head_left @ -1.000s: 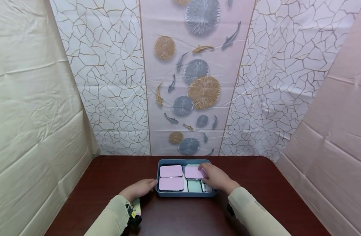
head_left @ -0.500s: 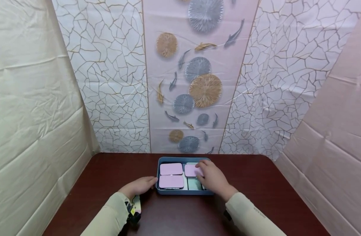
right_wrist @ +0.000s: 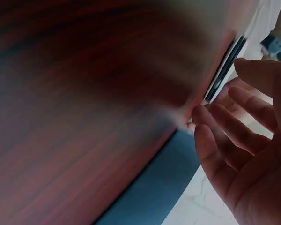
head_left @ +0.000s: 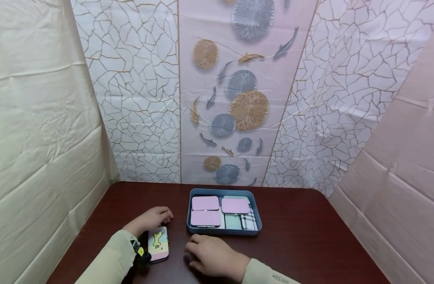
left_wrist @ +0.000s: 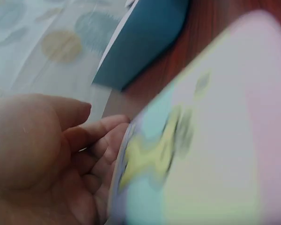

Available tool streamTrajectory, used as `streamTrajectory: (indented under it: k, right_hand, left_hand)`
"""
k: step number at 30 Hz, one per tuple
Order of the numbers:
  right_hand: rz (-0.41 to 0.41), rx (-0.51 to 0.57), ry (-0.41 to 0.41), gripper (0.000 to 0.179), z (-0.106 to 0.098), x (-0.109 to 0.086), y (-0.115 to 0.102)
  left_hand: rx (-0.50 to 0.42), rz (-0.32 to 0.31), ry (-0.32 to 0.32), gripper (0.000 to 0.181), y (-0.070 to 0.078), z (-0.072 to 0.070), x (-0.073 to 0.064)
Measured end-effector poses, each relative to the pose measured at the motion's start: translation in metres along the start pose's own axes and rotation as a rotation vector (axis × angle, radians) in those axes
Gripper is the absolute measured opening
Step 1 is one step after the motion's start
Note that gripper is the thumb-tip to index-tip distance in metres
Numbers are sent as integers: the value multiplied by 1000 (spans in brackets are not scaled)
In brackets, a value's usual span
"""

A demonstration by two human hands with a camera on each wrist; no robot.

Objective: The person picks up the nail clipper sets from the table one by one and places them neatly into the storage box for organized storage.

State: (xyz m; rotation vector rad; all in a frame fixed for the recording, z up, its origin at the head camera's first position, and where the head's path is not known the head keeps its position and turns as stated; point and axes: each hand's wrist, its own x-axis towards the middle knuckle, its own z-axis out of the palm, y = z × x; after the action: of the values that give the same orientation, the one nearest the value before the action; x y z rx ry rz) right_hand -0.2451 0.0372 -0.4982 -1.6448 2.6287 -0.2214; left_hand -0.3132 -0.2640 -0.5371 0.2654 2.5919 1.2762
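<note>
A small flat tin (head_left: 158, 241) with a yellow cartoon animal on its face lies on the table at left. Just beyond it is my left hand (head_left: 151, 219), fingers loosely bent and holding nothing; the tin fills much of the left wrist view, blurred. My right hand (head_left: 215, 256) is in front of the blue tray (head_left: 224, 232), its fingers relaxed with nothing in them, pointing left toward the tin. Inside the tray sit three pink-faced tins: one back left (head_left: 205, 203), one front left (head_left: 205, 219) and one back right (head_left: 235, 206).
In the tray's front right are a pale green piece (head_left: 232, 222) and a black-and-white checked piece (head_left: 249, 221). The dark red table (head_left: 295, 236) meets a patterned cloth backdrop (head_left: 224, 118), with plain cloth hanging at both sides.
My right hand has left the back right pink tin and moved left and nearer me. My left hand has come off the tray's left side and moved left, uncovering the cartoon tin.
</note>
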Motion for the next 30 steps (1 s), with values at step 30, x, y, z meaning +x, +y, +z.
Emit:
streamTrajectory:
  k: [30]
  right_hand:
    - [-94, -78, 17, 25, -4, -39, 0]
  left_hand:
    - [131, -17, 106, 26, -37, -2, -13]
